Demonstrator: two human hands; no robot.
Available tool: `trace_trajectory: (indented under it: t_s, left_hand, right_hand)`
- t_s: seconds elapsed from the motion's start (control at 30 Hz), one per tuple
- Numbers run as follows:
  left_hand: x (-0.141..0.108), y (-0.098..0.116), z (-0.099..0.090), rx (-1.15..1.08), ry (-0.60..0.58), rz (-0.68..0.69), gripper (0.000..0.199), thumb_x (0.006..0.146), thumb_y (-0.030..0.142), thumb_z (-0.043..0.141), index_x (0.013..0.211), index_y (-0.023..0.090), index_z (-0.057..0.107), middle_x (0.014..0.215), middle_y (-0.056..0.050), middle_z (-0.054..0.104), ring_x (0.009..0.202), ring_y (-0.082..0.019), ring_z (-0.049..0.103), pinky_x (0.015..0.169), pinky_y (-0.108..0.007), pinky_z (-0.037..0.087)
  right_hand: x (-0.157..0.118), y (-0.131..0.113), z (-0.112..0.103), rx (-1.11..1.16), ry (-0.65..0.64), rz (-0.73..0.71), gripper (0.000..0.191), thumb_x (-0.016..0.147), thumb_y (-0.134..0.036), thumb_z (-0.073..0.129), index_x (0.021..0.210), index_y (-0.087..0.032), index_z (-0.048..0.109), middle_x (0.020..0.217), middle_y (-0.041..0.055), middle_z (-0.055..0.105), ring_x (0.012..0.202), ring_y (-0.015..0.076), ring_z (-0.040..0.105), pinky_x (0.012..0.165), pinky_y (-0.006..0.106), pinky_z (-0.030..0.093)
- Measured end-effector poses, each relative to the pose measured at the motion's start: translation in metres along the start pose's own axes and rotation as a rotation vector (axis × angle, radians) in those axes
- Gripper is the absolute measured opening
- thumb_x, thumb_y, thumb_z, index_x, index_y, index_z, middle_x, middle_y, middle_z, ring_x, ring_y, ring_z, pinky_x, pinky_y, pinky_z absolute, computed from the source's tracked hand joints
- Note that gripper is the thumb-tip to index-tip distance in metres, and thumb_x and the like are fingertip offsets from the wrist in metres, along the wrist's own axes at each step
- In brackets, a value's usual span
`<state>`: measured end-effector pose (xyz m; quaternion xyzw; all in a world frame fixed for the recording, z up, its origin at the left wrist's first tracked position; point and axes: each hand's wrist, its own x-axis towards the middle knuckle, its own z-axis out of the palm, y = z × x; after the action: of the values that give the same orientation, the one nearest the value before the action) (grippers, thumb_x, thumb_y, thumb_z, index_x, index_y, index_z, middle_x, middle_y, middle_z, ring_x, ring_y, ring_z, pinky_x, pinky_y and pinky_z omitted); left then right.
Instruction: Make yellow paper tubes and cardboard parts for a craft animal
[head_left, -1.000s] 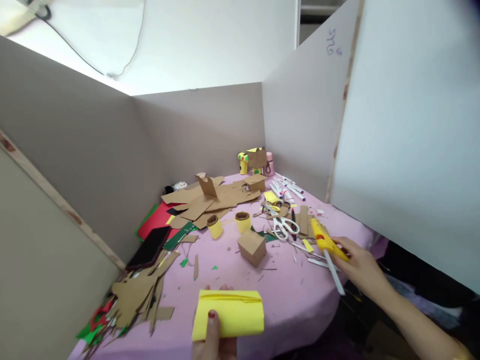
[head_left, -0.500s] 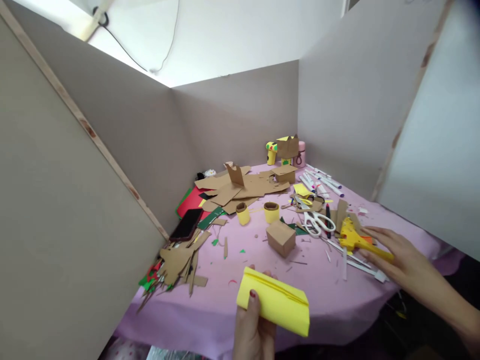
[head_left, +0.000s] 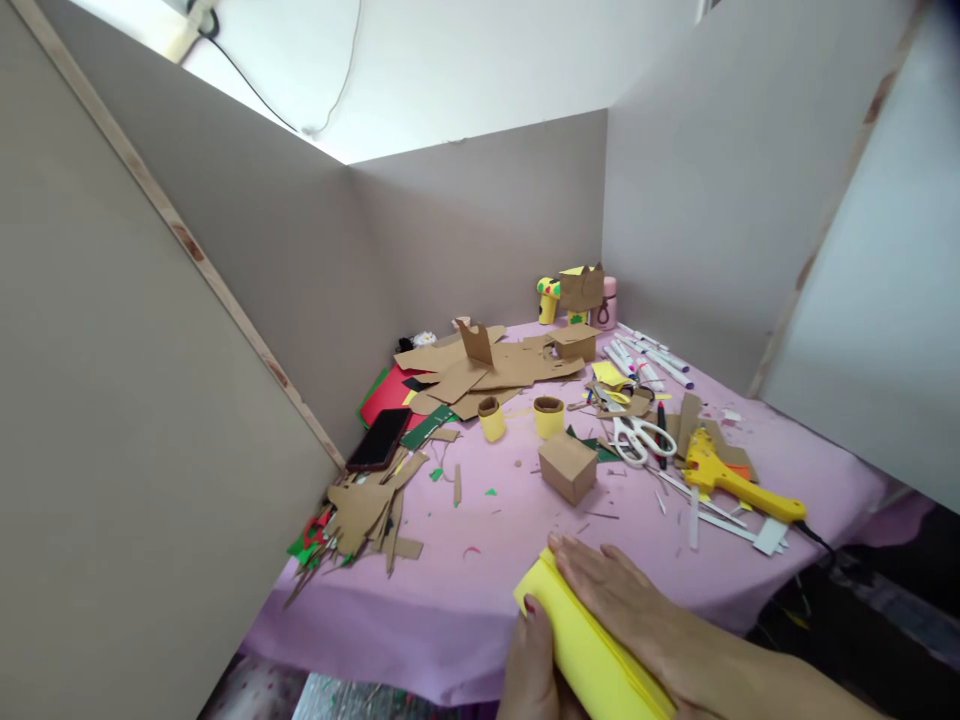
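Low at the table's front edge I hold a yellow paper-covered block [head_left: 600,640], tilted, with a folded seam along its upper side. My left hand [head_left: 531,660] grips it from the left and below, thumb across the near face. Stretched along the seam and touching it, my right hand [head_left: 619,605] lies flat with straight fingers. A yellow hot glue gun [head_left: 739,485] rests on the table to the right, its cable running off the edge. Just beyond my hands sits a small brown cardboard box [head_left: 568,468], with two yellow-wrapped cardboard rings [head_left: 491,420] behind it.
White-handled scissors [head_left: 637,440] and several markers [head_left: 652,358] lie at the right. Cardboard scraps [head_left: 364,510] and a dark phone [head_left: 380,438] are on the left. Cardboard sheets [head_left: 517,365] cover the back. Grey partitions [head_left: 480,215] enclose the lilac-covered table [head_left: 450,620].
My right hand has let go of the glue gun, which now lies on the table, and has come left onto the yellow block. The block has turned and moved lower right.
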<state>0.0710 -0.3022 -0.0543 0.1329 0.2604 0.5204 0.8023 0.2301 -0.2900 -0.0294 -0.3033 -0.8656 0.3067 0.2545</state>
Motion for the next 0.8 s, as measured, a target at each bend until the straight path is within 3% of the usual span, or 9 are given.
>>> trace_trajectory:
  t_s: [0.1,0.23,0.37,0.53,0.8]
  left_hand:
    - [-0.001,-0.001,-0.002,0.028,-0.003,0.029,0.075,0.06,0.06,0.068,0.123,0.022,0.055,0.13,-0.014,0.055,0.129,-0.034,0.038,0.109,-0.044,0.027]
    - [-0.004,0.0,-0.004,0.045,-0.015,0.005,0.075,0.062,0.059,0.068,0.124,0.019,0.054,0.134,-0.016,0.052,0.132,-0.034,0.034,0.11,-0.046,0.021]
    - [-0.005,0.002,-0.004,0.026,-0.069,-0.028,0.07,0.064,0.058,0.067,0.12,0.018,0.057,0.135,-0.015,0.051,0.132,-0.034,0.033,0.111,-0.047,0.019]
    - [-0.001,0.003,-0.004,-0.09,-0.144,-0.123,0.068,0.069,0.061,0.06,0.119,0.016,0.059,0.129,-0.015,0.056,0.131,-0.034,0.036,0.109,-0.047,0.024]
    - [0.002,0.008,-0.009,-0.138,0.024,-0.113,0.061,0.072,0.061,0.057,0.123,0.028,0.055,0.121,-0.009,0.062,0.117,-0.029,0.053,0.103,-0.044,0.034]
  right_hand:
    - [0.001,0.003,0.003,-0.004,-0.022,0.026,0.074,0.084,-0.064,0.039,0.144,-0.028,0.017,0.152,0.0055,0.017,0.138,0.0304,0.014,0.109,0.056,0.014]
    - [0.001,-0.015,-0.014,-0.012,-0.064,-0.005,0.083,0.079,-0.072,0.034,0.145,-0.024,0.017,0.153,0.0098,0.014,0.138,0.0324,0.011,0.108,0.059,0.008]
    - [0.002,-0.029,-0.026,-0.038,-0.086,-0.011,0.079,0.081,-0.07,0.031,0.145,-0.026,0.015,0.153,0.0099,0.016,0.138,0.0313,0.014,0.107,0.059,0.011]
    - [-0.001,-0.031,-0.022,-0.026,-0.068,0.008,0.077,0.08,-0.071,0.031,0.144,-0.027,0.023,0.151,0.0102,0.022,0.138,0.0315,0.017,0.106,0.06,0.012]
    - [-0.017,-0.005,0.001,-0.103,0.061,-0.009,0.054,0.088,-0.057,0.036,0.138,-0.036,0.032,0.147,0.0025,0.033,0.134,0.03,0.029,0.106,0.059,0.018]
